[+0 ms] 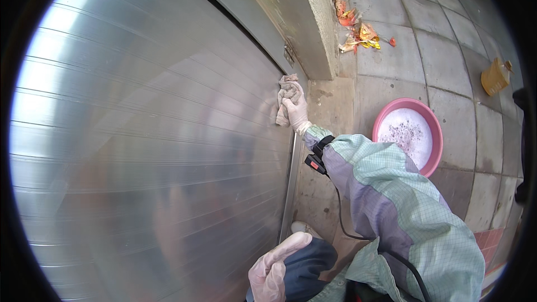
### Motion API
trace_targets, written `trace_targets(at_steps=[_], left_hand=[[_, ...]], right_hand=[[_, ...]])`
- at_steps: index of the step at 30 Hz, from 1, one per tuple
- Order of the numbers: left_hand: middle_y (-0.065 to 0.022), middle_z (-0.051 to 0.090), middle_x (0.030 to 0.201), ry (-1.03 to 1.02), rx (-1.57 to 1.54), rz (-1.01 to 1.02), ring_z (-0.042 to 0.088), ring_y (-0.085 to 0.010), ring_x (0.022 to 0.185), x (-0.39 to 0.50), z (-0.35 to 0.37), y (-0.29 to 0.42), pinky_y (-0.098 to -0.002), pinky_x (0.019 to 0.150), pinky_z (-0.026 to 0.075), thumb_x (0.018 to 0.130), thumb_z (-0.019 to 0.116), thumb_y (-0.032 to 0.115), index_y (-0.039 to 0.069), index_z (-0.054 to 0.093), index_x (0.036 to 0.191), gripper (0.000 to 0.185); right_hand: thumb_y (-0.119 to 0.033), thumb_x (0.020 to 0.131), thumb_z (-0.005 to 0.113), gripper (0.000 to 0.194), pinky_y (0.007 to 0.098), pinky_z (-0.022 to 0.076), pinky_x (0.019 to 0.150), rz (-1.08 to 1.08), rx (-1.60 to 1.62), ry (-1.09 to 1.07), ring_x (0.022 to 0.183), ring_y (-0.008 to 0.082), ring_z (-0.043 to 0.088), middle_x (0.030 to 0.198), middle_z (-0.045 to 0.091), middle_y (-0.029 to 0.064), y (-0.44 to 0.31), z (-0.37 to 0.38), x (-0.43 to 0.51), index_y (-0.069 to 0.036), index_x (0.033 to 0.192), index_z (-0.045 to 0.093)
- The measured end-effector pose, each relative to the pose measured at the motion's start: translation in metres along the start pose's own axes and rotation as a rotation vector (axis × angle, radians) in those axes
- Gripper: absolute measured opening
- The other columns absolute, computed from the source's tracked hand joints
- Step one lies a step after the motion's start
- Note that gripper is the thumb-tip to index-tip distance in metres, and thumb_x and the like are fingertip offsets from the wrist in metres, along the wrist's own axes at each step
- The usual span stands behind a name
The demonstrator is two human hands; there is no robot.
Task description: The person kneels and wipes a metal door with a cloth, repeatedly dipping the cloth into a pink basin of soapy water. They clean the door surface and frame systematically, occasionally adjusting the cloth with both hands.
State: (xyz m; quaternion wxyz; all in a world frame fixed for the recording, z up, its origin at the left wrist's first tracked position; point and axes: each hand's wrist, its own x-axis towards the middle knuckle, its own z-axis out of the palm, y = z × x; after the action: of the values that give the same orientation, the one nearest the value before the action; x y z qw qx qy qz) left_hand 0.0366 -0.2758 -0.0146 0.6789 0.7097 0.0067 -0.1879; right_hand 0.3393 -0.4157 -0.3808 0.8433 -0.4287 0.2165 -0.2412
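Observation:
My right hand [296, 111], in a pale translucent glove, holds a crumpled, damp-looking beige cloth [286, 96] against the edge of a shiny ribbed metal door or shutter [159, 113], beside its frame. The thumb lies over the cloth. My left hand [272, 266], gloved as well, is low in the view by my blue-trousered knee, in front of the metal surface. One digit stretches out and the others are partly bent; nothing shows in it. A black strap with a small device [316, 162] sits on my right wrist.
A pink basin [438, 134] of foamy liquid stands on the paving, right of my right arm. A yellowish plastic container [495, 77] is farther right. Crumpled red and gold wrappers [363, 35] lie near the wall pillar [312, 21]. A black cable [342, 214] runs along my sleeve.

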Motion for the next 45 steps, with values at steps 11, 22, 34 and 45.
trace_targets(at_steps=[11,22,34,45], left_hand=[[-0.0206,0.064,0.133,-0.057,0.032,-0.172,0.06,-0.0278,0.126,0.006,0.003,0.007,-0.0382,0.111,0.041,0.105,0.055,0.031,-0.011,0.057,0.135,0.051],[-0.0323,0.066,0.123,-0.035,-0.035,-0.073,0.066,-0.0382,0.118,0.009,0.01,-0.003,-0.0485,0.108,0.047,0.1,0.063,0.044,-0.02,0.057,0.125,0.069],[-0.031,0.068,0.121,0.017,0.039,-0.069,0.067,-0.0381,0.116,-0.003,0.014,-0.009,-0.048,0.106,0.048,0.1,0.063,0.046,-0.02,0.057,0.126,0.071],[-0.032,0.067,0.121,-0.016,0.016,-0.072,0.067,-0.039,0.116,-0.005,0.018,-0.02,-0.0483,0.107,0.048,0.099,0.064,0.044,-0.02,0.058,0.125,0.069]], right_hand=[[-0.005,0.088,0.061,0.056,0.0306,0.055,0.087,0.24,-0.149,0.097,0.101,0.0174,0.066,0.119,0.066,0.0063,0.053,-0.039,0.009,-0.01,0.143,0.052],[-0.008,0.088,0.067,0.048,0.0305,0.05,0.096,0.113,0.227,0.086,0.107,0.0164,0.062,0.121,0.062,0.0066,-0.035,0.037,-0.067,-0.004,0.134,0.052],[0.0,0.076,0.066,0.069,0.0417,0.032,0.12,-0.346,-0.044,-0.167,0.142,0.0333,0.043,0.146,0.049,0.0175,-0.048,0.036,-0.129,-0.005,0.142,0.049],[-0.006,0.093,0.065,0.055,0.0334,0.0478,0.103,0.022,0.025,0.091,0.116,0.0187,0.06,0.129,0.059,0.01,-0.012,0.028,-0.134,-0.003,0.144,0.045]])
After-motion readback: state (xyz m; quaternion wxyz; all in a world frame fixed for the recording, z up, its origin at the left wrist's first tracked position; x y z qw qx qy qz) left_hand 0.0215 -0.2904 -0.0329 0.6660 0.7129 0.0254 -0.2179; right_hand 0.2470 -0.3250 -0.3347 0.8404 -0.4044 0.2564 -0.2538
